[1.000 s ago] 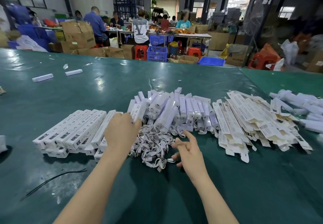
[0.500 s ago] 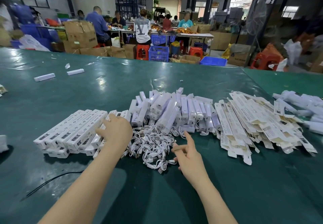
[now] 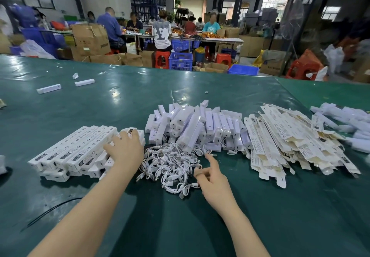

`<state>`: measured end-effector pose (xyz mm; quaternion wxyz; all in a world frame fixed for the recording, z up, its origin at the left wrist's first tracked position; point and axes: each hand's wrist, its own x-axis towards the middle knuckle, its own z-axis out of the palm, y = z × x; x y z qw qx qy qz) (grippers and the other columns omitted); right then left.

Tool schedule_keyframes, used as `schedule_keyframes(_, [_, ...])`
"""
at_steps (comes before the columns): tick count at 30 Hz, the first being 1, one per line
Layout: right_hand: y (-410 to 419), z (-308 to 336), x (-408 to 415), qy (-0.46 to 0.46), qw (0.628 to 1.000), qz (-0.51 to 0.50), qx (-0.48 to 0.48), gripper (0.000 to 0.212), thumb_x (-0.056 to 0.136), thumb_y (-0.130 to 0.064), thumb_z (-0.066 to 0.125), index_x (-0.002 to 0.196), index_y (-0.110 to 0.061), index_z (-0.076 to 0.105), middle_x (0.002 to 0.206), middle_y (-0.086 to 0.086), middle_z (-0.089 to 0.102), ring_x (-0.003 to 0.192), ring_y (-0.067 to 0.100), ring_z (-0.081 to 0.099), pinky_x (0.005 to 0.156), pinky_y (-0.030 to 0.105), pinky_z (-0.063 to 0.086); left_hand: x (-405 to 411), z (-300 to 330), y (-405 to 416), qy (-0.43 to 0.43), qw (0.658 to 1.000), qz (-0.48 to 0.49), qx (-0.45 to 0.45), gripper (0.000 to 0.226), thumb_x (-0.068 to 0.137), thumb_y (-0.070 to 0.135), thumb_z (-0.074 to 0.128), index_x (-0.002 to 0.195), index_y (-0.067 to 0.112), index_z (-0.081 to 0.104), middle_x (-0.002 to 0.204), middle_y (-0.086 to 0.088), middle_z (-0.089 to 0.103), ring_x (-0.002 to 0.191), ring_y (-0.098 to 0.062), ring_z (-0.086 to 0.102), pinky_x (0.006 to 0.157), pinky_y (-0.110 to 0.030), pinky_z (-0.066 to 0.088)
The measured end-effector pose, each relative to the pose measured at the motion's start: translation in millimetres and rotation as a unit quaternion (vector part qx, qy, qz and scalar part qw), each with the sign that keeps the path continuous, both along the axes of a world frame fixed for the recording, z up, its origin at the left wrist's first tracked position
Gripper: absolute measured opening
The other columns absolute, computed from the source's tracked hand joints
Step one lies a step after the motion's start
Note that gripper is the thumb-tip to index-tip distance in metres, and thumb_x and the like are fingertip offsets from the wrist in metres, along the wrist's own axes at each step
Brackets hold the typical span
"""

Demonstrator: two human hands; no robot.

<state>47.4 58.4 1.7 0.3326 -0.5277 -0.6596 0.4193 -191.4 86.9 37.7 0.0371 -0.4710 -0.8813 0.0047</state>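
Packed boxes (image 3: 76, 148): a row and low stack, left of centre on the green tabletop (image 3: 180, 226). Left hand (image 3: 126, 149): fingers spread, resting on the row's right end. Cable heap (image 3: 170, 168): just right of that hand, its far edge meeting the pile of white units (image 3: 192, 128). Right hand (image 3: 213, 179): at the heap's right edge, index finger straight, the others curled; whether they pinch a cable cannot be told. Flat cartons (image 3: 290, 142): farther right, with a strip of tabletop between them and the right hand.
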Motion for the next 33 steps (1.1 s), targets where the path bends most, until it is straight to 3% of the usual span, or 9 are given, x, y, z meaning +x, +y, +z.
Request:
schedule_keyframes(2, [-1.6,1.4,-0.5,-0.010,1.000,0.010,-0.002,0.060,0.096,-0.029,0.052,0.149,-0.038,0.024,0.091,-0.025,0.065,0.087,-0.011,0.057,0.074,0.010,0.041,-6.1,-1.8,-1.7,0.001,1.000,-0.010,-0.009,0.058,0.101,0.037,0.037,0.153,0.028,0.014,0.148,-0.014,0.037,0.133,-0.036,0.038,0.099,-0.047,0.035])
schedule_keyframes(7, [-2.5,2.6,-0.7,-0.016,1.000,0.020,-0.013,0.058,0.095,-0.029,0.053,0.148,-0.037,0.027,0.087,-0.032,0.063,0.088,-0.016,0.054,0.071,0.006,0.039,-7.0,-1.6,-3.1,-0.011,1.000,-0.012,-0.012,0.058,0.101,0.037,0.036,0.153,0.027,0.013,0.148,-0.015,0.037,0.133,-0.037,0.037,0.100,-0.048,0.034])
schedule_keyframes(11, [-2.4,5.2,0.3,0.018,0.999,0.005,-0.027,0.050,0.095,-0.027,0.054,0.140,-0.037,0.037,0.091,-0.020,0.068,0.087,-0.005,0.060,0.077,0.018,0.050,-1.2,8.1,-5.3,-0.056,0.998,0.011,-0.028,0.056,0.101,0.044,0.032,0.151,0.021,0.022,0.151,-0.018,0.032,0.138,-0.038,0.030,0.106,-0.052,0.027])
schedule_keyframes(14, [3.7,15.5,4.9,0.119,0.988,-0.028,-0.095,0.031,0.097,-0.016,0.051,0.125,-0.028,0.048,0.094,-0.002,0.069,0.065,0.004,0.061,0.056,0.019,0.050,18.9,21.8,-4.0,-0.076,0.992,0.000,0.099,0.042,0.099,0.031,0.041,0.137,0.015,0.046,0.141,-0.018,0.041,0.130,-0.037,0.038,0.108,-0.051,0.025])
schedule_keyframes(17, [10.3,29.2,15.4,0.189,0.971,-0.080,-0.119,0.019,0.098,-0.011,0.047,0.108,-0.022,0.060,0.089,0.000,0.071,0.056,0.003,0.059,0.049,0.018,0.046,57.5,34.6,-1.5,-0.137,0.947,-0.101,0.271,0.040,0.094,0.021,0.052,0.135,0.019,0.053,0.141,-0.012,0.041,0.130,-0.031,0.038,0.108,-0.051,0.022])
schedule_keyframes(21, [21.4,30.4,38.9,-0.018,0.984,-0.160,0.072,0.018,0.096,-0.020,0.051,0.103,-0.027,0.066,0.111,-0.003,0.064,0.096,0.007,0.058,0.076,0.018,0.042,113.4,38.1,-3.7,-0.187,0.889,-0.279,0.312,0.037,0.092,0.017,0.056,0.128,0.016,0.059,0.136,-0.009,0.046,0.125,-0.030,0.043,0.102,-0.043,0.031])
schedule_keyframes(25, [40.1,31.2,68.6,-0.352,0.889,-0.231,0.182,0.028,0.095,-0.029,0.051,0.120,-0.026,0.061,0.142,0.005,0.039,0.131,0.028,0.024,0.099,0.040,0.029,154.3,16.1,-9.3,-0.176,0.853,-0.414,0.265,0.034,0.089,0.014,0.056,0.123,0.016,0.064,0.137,-0.008,0.048,0.127,-0.027,0.045,0.100,-0.036,0.031])
schedule_keyframes(29, [57.0,30.3,84.5,-0.539,0.823,-0.135,0.120,0.033,0.096,-0.028,0.046,0.128,-0.025,0.055,0.139,0.008,0.040,0.131,0.031,0.027,0.100,0.041,0.028,171.5,-5.5,-9.9,-0.137,0.852,-0.454,0.222,0.037,0.088,0.011,0.054,0.123,0.016,0.066,0.144,-0.008,0.046,0.141,-0.023,0.035,0.109,-0.038,0.023])
schedule_keyframes(33, [61.0,29.8,88.4,-0.569,0.799,-0.147,0.125,0.029,0.095,-0.019,0.042,0.116,-0.021,0.062,0.129,0.006,0.050,0.121,0.027,0.039,0.094,0.040,0.031,174.5,-15.6,-8.7,-0.112,0.855,-0.464,0.201,0.036,0.091,0.013,0.050,0.123,0.019,0.065,0.152,-0.002,0.039,0.148,-0.019,0.021,0.113,-0.037,0.011])
